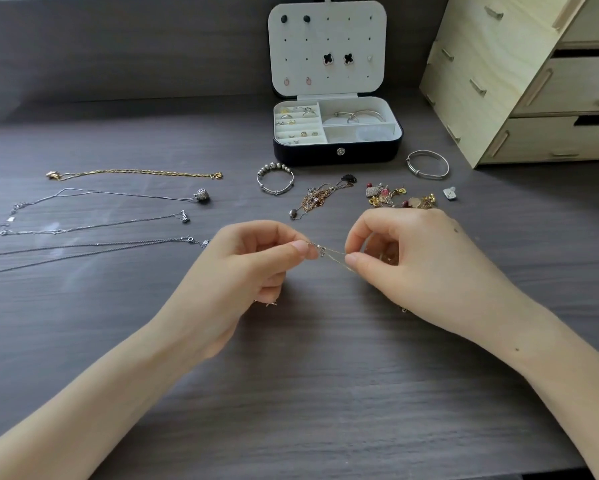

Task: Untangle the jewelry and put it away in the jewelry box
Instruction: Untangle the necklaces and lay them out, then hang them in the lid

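Chain (pixel 330 253) pinched between left hand (pixel 246 271), right hand (pixel 426 268).

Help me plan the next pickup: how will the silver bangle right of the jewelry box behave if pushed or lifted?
The bangle looks a rigid metal hoop, so it should keep its shape when lifted. Lying flat on the table, it would probably slide, not roll.

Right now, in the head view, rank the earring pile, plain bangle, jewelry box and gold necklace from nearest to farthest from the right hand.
1. Earring pile, just beyond the right hand.
2. Plain bangle, farther back, to the right.
3. Jewelry box, back centre.
4. Gold necklace, far left.
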A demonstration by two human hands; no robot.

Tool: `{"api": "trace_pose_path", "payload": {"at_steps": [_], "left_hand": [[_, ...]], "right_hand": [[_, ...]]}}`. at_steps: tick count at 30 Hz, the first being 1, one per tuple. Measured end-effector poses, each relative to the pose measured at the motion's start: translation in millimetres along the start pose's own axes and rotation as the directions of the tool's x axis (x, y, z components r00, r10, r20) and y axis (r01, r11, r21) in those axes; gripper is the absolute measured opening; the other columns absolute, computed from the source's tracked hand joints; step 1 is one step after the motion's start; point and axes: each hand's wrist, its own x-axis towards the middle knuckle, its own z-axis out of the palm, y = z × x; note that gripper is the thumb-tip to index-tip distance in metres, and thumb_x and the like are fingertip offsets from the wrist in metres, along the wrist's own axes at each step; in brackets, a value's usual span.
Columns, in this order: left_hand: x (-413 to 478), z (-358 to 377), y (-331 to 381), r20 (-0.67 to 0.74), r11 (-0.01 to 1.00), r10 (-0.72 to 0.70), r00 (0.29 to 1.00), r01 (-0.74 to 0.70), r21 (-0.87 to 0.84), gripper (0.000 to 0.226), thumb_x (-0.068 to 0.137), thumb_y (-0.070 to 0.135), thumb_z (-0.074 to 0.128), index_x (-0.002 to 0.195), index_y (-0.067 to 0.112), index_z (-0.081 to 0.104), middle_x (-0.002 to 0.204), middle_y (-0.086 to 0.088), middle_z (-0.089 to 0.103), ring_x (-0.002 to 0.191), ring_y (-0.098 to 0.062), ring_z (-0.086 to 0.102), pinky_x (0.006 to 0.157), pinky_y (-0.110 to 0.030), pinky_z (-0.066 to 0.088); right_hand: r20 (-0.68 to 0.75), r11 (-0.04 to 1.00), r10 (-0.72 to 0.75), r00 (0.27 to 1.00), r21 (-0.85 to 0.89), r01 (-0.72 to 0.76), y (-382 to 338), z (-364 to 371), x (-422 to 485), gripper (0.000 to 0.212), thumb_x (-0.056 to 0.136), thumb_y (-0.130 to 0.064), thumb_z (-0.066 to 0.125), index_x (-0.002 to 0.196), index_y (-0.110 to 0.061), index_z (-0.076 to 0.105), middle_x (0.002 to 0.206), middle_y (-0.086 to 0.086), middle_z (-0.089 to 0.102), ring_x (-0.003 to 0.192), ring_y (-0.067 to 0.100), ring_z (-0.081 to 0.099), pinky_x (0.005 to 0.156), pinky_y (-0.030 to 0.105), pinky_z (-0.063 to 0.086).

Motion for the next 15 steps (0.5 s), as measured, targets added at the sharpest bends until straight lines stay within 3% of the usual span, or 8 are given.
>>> {"api": "trace_pose_path", "payload": {"at_steps": [2,5,7,11,15], "left_hand": [[0,0,0,-0.005,1.0,0.001,1.0,-0.001,-0.002,0.013,0.071,0.02,0.061,0.065,0.014,0.071,0.048,0.01,0.032,0.044,-0.008,0.021,0.04,-0.014,0.021],[-1,0,-1,-0.013,1.0,0.002,1.0,-0.002,0.016,0.014,0.071,0.021,0.061,0.067,0.012,0.071,0.047,0.011,0.034,0.042,-0.006,0.023,0.039,-0.013,0.022],[-1,1,-1,-0.008,1.0,0.002,1.0,-0.002,0.03,0.015,0.071,0.022,0.061,0.068,0.013,0.073,0.048,0.012,0.034,0.042,-0.006,0.023,0.039,-0.013,0.022],[-2,2,-1,-0.005,0.998,0.014,1.0,-0.014,0.058,0.014,0.071,0.024,0.061,0.069,0.018,0.074,0.046,0.011,0.035,0.043,-0.007,0.023,0.039,-0.014,0.022],[-2,4,-4,-0.031,0.991,0.052,0.998,-0.047,0.129,0.016,0.072,0.028,0.062,0.074,0.019,0.074,0.044,0.012,0.035,0.044,-0.009,0.023,0.041,-0.016,0.021]], "right_hand": [[-0.021,1.0,-0.019,1.0,-0.01,0.019,0,0,0,0.008,0.079,-0.028,0.067,0.078,-0.032,0.059,0.074,-0.016,0.061,0.073,0.001,0.054,0.066,0.013,0.04],[-0.084,0.996,-0.086,0.993,0.01,0.087,-1,2,-1,0.008,0.079,-0.027,0.067,0.08,-0.032,0.061,0.088,-0.014,0.061,0.088,0.005,0.055,0.081,0.032,0.043],[-0.088,0.99,-0.102,0.991,0.093,0.11,-2,4,0,0.005,0.077,-0.033,0.062,0.081,-0.03,0.064,0.09,-0.014,0.063,0.09,0.004,0.054,0.084,0.031,0.043],[-0.076,0.972,-0.154,0.985,0.169,0.165,-4,11,1,0.018,0.077,-0.036,0.056,0.086,-0.027,0.069,0.087,-0.017,0.064,0.088,0.004,0.057,0.078,0.024,0.043],[-0.229,0.968,-0.227,0.947,0.05,0.244,-5,18,1,0.02,0.079,-0.035,0.054,0.081,-0.02,0.068,0.078,-0.012,0.064,0.074,0.011,0.056,0.067,0.022,0.037]]}}
